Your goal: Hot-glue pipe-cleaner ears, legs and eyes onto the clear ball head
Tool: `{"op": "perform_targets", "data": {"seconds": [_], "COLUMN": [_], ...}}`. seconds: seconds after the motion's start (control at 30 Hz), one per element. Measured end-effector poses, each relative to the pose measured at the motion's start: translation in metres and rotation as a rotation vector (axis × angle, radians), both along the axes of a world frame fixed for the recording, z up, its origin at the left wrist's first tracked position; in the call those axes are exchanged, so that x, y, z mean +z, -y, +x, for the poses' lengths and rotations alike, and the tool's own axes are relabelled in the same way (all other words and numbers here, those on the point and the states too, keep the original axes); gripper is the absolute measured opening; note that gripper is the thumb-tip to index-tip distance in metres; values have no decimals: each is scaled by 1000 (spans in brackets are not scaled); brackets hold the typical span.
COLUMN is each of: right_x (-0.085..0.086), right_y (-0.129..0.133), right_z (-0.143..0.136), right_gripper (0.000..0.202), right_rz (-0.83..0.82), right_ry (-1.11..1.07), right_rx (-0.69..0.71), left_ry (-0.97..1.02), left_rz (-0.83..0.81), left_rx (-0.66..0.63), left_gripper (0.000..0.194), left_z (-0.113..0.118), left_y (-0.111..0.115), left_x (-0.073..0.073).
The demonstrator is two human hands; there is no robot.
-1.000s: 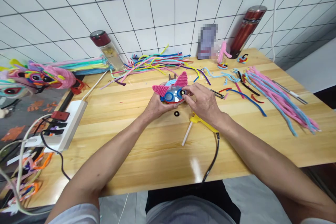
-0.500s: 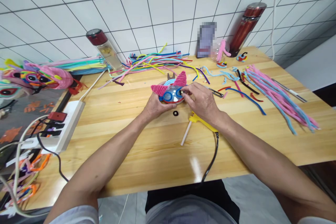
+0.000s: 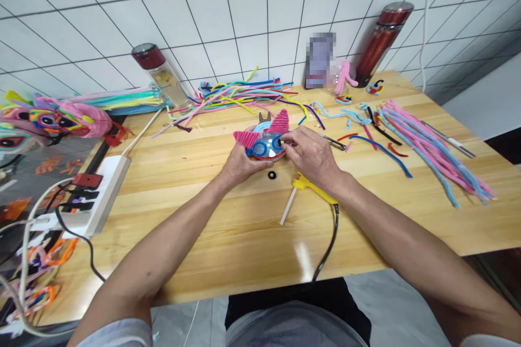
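Held at the table's middle is a clear round craft piece (image 3: 269,147) with pink pipe-cleaner ears, two blue rings and a red lower edge. My left hand (image 3: 243,165) is closed around its left side, thumb along the bottom. At the right blue ring, my right hand (image 3: 311,150) pinches a small black disc (image 3: 280,142), mostly hidden by the fingertips. A second black disc with a pale centre (image 3: 272,175) lies on the wood just below. Under my right wrist lies a yellow glue gun (image 3: 315,188) with a white glue stick (image 3: 288,206) sticking out.
Loose pipe cleaners (image 3: 240,95) lie along the wall, and a pink and blue bundle (image 3: 435,152) is at right. A glass bottle (image 3: 165,76) and red thermos (image 3: 382,43) stand behind. A white power strip (image 3: 108,195) and finished pipe-cleaner figures (image 3: 61,116) are at left.
Both hands hold nearly the same pose, with the black disc still at the right blue ring. The view has shifted very slightly.
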State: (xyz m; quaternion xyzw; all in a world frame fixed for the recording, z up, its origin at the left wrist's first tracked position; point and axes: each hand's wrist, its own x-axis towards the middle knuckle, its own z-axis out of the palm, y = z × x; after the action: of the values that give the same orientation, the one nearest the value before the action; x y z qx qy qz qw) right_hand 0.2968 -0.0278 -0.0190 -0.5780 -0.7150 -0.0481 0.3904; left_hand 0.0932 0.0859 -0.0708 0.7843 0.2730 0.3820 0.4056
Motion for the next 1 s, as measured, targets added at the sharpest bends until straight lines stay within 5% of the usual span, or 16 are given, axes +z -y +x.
{"op": "perform_targets", "data": {"seconds": [0.67,0.87,1.0], "right_x": [-2,21,37], "right_y": [-1,15,43], "right_z": [0,7,20], "right_gripper": [15,18,29], "right_rz": [42,-6,-274], "right_ry": [0,-59,61], "right_rx": [21,-50,-210], "left_ry": [-7,-15,-34], "left_rz": [5,-5,20], "left_rx": [-5,-18,-31], "left_gripper": [108,103,98], "left_z": [0,0,-1], "left_y": [1,5,5], "left_x": [4,10,12]}}
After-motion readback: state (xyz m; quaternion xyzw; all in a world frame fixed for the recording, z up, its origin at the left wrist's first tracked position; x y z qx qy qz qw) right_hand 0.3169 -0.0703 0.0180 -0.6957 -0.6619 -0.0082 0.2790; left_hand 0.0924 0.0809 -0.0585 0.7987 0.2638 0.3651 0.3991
